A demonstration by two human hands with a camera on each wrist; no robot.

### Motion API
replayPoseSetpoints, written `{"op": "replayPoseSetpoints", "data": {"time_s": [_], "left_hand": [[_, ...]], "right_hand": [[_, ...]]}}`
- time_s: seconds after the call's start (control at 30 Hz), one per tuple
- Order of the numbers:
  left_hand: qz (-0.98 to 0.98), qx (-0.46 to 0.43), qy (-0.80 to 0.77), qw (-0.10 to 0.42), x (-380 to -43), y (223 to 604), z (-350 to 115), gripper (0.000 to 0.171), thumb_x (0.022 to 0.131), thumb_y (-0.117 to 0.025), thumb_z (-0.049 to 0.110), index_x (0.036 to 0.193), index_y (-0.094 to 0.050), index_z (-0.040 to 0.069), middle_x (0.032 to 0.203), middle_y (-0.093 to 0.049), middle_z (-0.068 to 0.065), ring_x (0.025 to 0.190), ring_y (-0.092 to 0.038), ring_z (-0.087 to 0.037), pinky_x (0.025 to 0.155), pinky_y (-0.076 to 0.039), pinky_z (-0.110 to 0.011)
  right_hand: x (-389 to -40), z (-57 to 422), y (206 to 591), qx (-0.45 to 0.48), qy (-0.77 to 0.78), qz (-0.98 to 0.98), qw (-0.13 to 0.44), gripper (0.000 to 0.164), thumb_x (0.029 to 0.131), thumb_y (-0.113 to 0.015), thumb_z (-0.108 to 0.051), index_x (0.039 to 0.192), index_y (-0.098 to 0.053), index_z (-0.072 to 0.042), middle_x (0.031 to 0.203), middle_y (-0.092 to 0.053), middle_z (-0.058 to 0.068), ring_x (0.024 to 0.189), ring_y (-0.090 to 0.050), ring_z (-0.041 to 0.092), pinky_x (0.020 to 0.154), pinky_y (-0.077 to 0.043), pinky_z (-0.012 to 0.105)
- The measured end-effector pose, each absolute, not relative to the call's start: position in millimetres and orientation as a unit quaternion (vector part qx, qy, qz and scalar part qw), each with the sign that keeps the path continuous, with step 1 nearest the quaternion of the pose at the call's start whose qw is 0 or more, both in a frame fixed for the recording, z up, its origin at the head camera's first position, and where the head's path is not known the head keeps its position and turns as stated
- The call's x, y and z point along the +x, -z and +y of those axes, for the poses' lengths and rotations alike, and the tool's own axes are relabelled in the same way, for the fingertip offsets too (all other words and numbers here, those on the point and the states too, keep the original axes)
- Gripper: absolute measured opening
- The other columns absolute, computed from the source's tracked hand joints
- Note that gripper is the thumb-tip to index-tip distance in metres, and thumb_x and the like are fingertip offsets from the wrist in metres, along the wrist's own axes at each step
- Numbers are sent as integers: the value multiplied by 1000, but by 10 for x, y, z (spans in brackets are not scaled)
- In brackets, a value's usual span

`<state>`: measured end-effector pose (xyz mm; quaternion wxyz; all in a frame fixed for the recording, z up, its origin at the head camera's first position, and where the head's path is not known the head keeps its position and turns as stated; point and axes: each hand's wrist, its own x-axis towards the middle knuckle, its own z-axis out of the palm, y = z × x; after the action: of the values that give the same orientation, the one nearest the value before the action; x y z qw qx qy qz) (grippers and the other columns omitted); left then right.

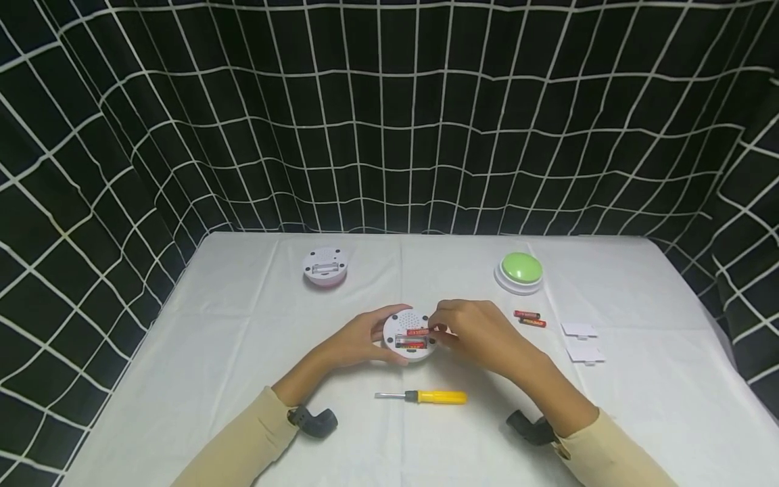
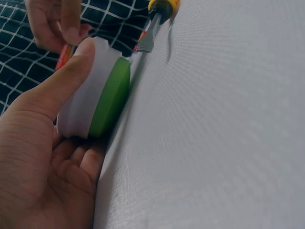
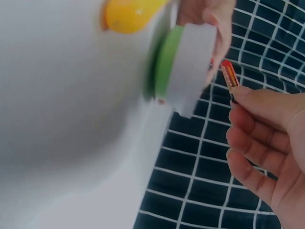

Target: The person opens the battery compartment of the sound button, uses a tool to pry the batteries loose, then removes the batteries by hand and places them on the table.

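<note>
My left hand point(image 1: 359, 341) grips a round white push-button device point(image 1: 409, 318) by its sides, its green dome point(image 2: 112, 98) facing the table and its open battery compartment upward. One red battery point(image 1: 411, 345) lies in the near slot of that compartment. Between thumb and fingertips, my right hand point(image 1: 477, 336) pinches a second red battery point(image 3: 229, 74), held just over the far slot. In the left wrist view, the left thumb point(image 2: 71, 78) lies along the white rim.
A yellow-handled screwdriver point(image 1: 441, 397) lies in front of the hands. Farther back are an upturned device point(image 1: 325, 265) with an open compartment and a green-domed button point(image 1: 521, 268). On the right lie two batteries point(image 1: 531, 319) and two white covers point(image 1: 583, 342).
</note>
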<state>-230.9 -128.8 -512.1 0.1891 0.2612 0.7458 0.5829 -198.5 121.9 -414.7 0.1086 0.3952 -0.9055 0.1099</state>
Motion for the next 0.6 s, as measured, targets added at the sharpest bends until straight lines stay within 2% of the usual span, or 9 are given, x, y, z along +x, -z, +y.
{"op": "replayPoseSetpoints", "data": {"time_s": [0.27, 0.6], "left_hand": [[745, 258, -584, 194, -2298, 5107, -1281, 95, 75, -91, 12, 155, -41, 19, 152, -51, 0, 135, -52, -14, 108, -47, -24], [754, 248, -578, 190, -2289, 5103, -1281, 96, 74, -92, 14, 155, -41, 22, 153, -50, 1, 136, -52, -13, 109, -46, -23]], "right_hand": [[-1921, 1459, 4006, 386, -121, -904, 136, 16, 81, -85, -9, 90, -77, -19, 80, -65, -13, 66, -59, 5, 54, -48, 20], [-1842, 1772, 3858, 363, -129, -912, 139, 19, 79, -86, -7, 92, -77, -18, 79, -65, -15, 70, -61, 7, 56, -50, 24]]}}
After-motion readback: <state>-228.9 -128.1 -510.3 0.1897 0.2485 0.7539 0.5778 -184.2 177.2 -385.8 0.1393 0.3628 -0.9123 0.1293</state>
